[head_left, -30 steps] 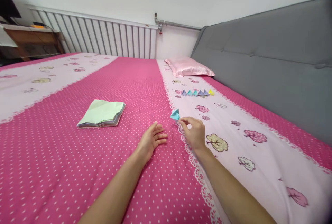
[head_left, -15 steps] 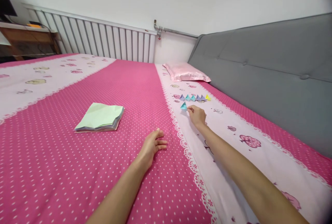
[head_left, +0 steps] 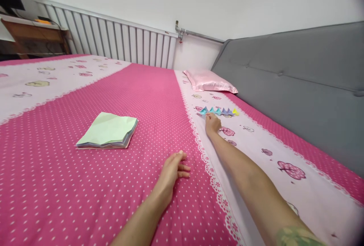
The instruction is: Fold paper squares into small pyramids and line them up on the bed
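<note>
Pinching a blue paper (head_left: 204, 111) so close, our right hand (head_left: 213, 123) could knock the paper row (head_left: 227, 112) askew; our left hand (head_left: 170, 172) curls half-open, empty.

Right arm (head_left: 250, 174) way out, left arm (head_left: 145, 215) kinda chilling
Right hand (head_left: 212, 123) has its fingertips pinched together; left hand (head_left: 173, 168) sits closer in, thumb side up, palm inward, fingers loosely curled and spread a bit.

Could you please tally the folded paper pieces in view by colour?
Light-blue pieces: 3
Purple pieces: 2
Yellow piece: 1
Total: 6 clearly visible; the leftmost light-blue one may hide another behind it.
</note>
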Motion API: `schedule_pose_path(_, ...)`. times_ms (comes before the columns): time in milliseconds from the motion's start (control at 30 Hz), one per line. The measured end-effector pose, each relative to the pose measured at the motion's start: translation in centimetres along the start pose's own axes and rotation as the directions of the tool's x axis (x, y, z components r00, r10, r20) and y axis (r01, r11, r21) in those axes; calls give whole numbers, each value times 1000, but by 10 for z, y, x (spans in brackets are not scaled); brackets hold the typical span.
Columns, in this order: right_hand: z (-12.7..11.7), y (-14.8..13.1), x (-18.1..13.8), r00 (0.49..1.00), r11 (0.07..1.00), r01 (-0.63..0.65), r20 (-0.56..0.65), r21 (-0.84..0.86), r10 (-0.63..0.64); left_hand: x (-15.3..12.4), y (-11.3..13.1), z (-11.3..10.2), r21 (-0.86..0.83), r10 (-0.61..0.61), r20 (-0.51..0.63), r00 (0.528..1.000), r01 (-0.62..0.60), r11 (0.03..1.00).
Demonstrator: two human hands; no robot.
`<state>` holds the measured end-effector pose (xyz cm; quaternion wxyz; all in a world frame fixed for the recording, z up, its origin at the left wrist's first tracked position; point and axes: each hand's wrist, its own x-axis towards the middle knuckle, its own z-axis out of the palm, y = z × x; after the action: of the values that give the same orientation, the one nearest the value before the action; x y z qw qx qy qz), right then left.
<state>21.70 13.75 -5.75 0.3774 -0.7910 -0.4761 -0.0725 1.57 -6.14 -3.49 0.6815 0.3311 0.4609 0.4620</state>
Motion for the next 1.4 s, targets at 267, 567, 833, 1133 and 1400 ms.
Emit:
schedule_pose_path(267,30,0,18,1000,998,-24,3,54,24,0,0,-1,-12,-51,-17,999,51,999)
schedule_pose_path(567,47,2,30,998,996,-34,60,87,29,0,-8,-4,-12,-46,-23,999,46,999)
schedule_pose_path(833,44,4,26,999,994,-39,33,105,36,-4,-4,0,-32,-37,-34,999,36,999)
schedule_pose_path(1133,41,4,17,999,998,-25,42,53,23,-7,-3,1,-50,-50,-37,998,48,998)
schedule_pose_path(1400,53,10,25,981,1000,13,191,27,-18,-11,-1,1,-50,-53,-31,998,51,997)
